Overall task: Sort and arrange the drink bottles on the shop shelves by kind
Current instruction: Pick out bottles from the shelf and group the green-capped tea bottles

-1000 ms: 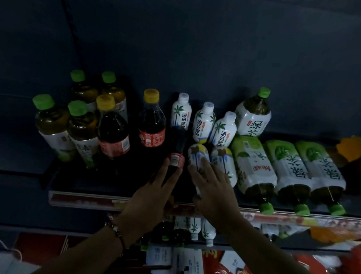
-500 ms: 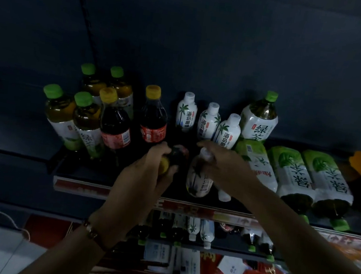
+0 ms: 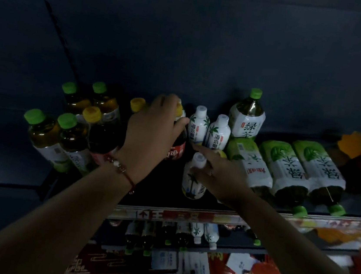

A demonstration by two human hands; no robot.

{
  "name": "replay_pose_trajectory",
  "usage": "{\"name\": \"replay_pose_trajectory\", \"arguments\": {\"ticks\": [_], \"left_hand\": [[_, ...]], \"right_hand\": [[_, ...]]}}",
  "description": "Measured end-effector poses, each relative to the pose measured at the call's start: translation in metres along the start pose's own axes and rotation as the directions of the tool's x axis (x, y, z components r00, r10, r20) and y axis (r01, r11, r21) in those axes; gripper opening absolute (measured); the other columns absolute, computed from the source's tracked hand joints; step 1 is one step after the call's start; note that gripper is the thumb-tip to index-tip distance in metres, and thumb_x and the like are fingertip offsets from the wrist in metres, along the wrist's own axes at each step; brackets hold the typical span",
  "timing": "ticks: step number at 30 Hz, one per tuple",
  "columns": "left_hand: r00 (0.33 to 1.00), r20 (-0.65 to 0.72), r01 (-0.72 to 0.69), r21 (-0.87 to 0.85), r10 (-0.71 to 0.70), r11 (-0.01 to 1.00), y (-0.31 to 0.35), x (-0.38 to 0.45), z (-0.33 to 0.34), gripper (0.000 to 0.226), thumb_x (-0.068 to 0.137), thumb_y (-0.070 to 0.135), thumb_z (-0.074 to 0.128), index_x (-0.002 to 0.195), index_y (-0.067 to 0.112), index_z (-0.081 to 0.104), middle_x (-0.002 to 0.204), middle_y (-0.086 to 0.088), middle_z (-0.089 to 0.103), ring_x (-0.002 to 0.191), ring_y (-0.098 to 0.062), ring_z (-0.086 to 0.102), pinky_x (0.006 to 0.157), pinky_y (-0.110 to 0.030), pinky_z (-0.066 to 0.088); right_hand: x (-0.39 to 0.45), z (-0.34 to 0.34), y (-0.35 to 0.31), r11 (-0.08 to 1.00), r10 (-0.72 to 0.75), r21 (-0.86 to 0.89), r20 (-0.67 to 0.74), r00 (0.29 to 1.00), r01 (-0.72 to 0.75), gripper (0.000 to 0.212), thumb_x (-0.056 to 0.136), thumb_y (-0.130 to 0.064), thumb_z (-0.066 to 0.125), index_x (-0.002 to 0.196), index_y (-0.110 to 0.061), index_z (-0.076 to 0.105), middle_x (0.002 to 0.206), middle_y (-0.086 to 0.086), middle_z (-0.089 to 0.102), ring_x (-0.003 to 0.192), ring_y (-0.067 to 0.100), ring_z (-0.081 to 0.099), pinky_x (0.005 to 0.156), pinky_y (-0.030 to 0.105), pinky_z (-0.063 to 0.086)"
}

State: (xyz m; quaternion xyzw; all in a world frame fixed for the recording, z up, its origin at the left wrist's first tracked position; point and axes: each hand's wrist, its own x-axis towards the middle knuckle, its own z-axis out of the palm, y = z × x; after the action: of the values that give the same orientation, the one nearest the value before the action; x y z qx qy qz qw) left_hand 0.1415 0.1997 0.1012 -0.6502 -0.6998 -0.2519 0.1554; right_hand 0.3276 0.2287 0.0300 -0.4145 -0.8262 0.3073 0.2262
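left hand (image 3: 153,131): wrapped round the neck of a dark cola bottle (image 3: 177,146), upright, yellow cap, glossy plastic, red label with white writing I can't read

right hand (image 3: 218,175): fingers curled on the shoulder of a small white bottle (image 3: 193,179), standing near the shelf (image 3: 188,216) front, palm tree print

behind it: two more white palm bottles (image 3: 208,130) upright, touching, label reads 海鸟-something

green tea: one upright bottle (image 3: 247,115) with 绿茶 on it, three lying bottles (image 3: 284,170) side by side, green caps toward the front

far left: clear green-capped bottles (image 3: 61,136), amber liquid, upright

wrist: beaded bracelet (image 3: 121,169) on red cord
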Motion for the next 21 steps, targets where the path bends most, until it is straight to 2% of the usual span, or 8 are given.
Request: {"name": "replay_pose_trajectory", "arguments": {"ticks": [3, 6, 9, 13, 15, 17, 19, 21], "left_hand": [[0.997, -0.036, -0.062, 0.019, 0.062, 0.998, 0.003, 0.003, 0.003, 0.042, 0.09, 0.036, 0.067, 0.125, 0.014, 0.059, 0.115, -0.011, 0.058, 0.1, -0.033, 0.058, 0.073, -0.041, 0.046], [0.981, -0.092, -0.174, -0.057, 0.169, 0.983, 0.009, -0.006, -0.002, 0.044, 0.09, 0.032, 0.065, 0.13, 0.016, 0.058, 0.127, -0.012, 0.054, 0.117, -0.035, 0.051, 0.093, -0.049, 0.046], [0.929, -0.12, -0.369, -0.206, 0.351, 0.906, 0.028, -0.037, -0.005, 0.042, 0.092, 0.025, 0.063, 0.132, 0.014, 0.059, 0.138, -0.014, 0.052, 0.134, -0.033, 0.04, 0.109, -0.049, 0.033], [0.853, -0.023, -0.493, -0.363, 0.521, 0.791, 0.058, -0.082, 0.024, 0.048, 0.09, 0.023, 0.064, 0.137, 0.012, 0.057, 0.14, -0.016, 0.053, 0.13, -0.032, 0.047, 0.106, -0.044, 0.04], [0.851, 0.087, -0.458, -0.357, 0.517, 0.814, 0.079, -0.097, 0.048, 0.057, 0.086, 0.028, 0.067, 0.14, 0.014, 0.053, 0.141, -0.016, 0.052, 0.127, -0.032, 0.052, 0.098, -0.041, 0.047], [0.869, 0.227, -0.366, -0.305, 0.44, 0.879, 0.099, -0.106, 0.073, 0.068, 0.082, 0.03, 0.071, 0.144, 0.014, 0.048, 0.144, -0.018, 0.049, 0.128, -0.035, 0.052, 0.095, -0.045, 0.051], [0.885, 0.349, -0.245, -0.213, 0.308, 0.946, 0.112, -0.11, 0.095, 0.077, 0.082, 0.027, 0.07, 0.15, 0.013, 0.038, 0.152, -0.021, 0.04, 0.135, -0.041, 0.045, 0.098, -0.049, 0.049], [0.897, 0.388, -0.173, -0.13, 0.211, 0.976, 0.119, -0.111, 0.113, 0.077, 0.086, 0.022, 0.062, 0.154, 0.01, 0.028, 0.157, -0.024, 0.032, 0.142, -0.042, 0.036, 0.105, -0.048, 0.045]], "right_hand": [[-0.001, 0.002, -0.001, 0.999, 0.032, 0.003, -0.031, 0.999, -0.032, 0.06, 0.091, -0.034, 0.065, 0.146, -0.029, 0.04, 0.122, -0.012, 0.061, 0.108, 0.005, 0.059, 0.073, 0.0, 0.038], [-0.008, -0.001, -0.001, 0.999, 0.053, 0.007, -0.033, 0.998, -0.052, 0.063, 0.09, -0.046, 0.062, 0.146, -0.031, 0.038, 0.138, -0.007, 0.056, 0.122, 0.013, 0.055, 0.095, 0.031, 0.048], [-0.025, -0.014, 0.0, 0.999, 0.037, -0.023, -0.112, 0.993, -0.04, 0.06, 0.089, -0.043, 0.061, 0.143, -0.026, 0.042, 0.138, -0.005, 0.054, 0.124, 0.013, 0.052, 0.096, 0.033, 0.047], [-0.059, -0.031, 0.026, 0.966, 0.108, -0.205, -0.239, 0.965, -0.159, 0.074, 0.08, -0.053, 0.049, 0.146, -0.021, 0.039, 0.15, 0.005, 0.038, 0.128, 0.026, 0.049, 0.095, 0.048, 0.05], [-0.075, -0.035, 0.044, 0.923, 0.204, -0.277, -0.238, 0.95, -0.268, 0.085, 0.076, -0.055, 0.051, 0.151, -0.024, 0.027, 0.157, 0.008, 0.025, 0.132, 0.032, 0.044, 0.095, 0.052, 0.049], [-0.087, -0.033, 0.063, 0.921, 0.234, -0.271, -0.196, 0.952, -0.282, 0.093, 0.077, -0.052, 0.059, 0.154, -0.027, 0.014, 0.159, 0.008, 0.017, 0.134, 0.036, 0.042, 0.092, 0.053, 0.05], [-0.093, -0.026, 0.078, 0.914, 0.257, -0.275, -0.175, 0.951, -0.298, 0.1, 0.079, -0.042, 0.067, 0.154, -0.033, 0.002, 0.161, 0.006, 0.008, 0.129, 0.039, 0.047, 0.086, 0.051, 0.054], [-0.093, -0.017, 0.088, 0.9, 0.283, -0.28, -0.202, 0.937, -0.333, 0.107, 0.082, -0.03, 0.074, 0.153, -0.037, -0.005, 0.163, 0.007, 0.0, 0.118, 0.04, 0.057, 0.077, 0.046, 0.057]]}}
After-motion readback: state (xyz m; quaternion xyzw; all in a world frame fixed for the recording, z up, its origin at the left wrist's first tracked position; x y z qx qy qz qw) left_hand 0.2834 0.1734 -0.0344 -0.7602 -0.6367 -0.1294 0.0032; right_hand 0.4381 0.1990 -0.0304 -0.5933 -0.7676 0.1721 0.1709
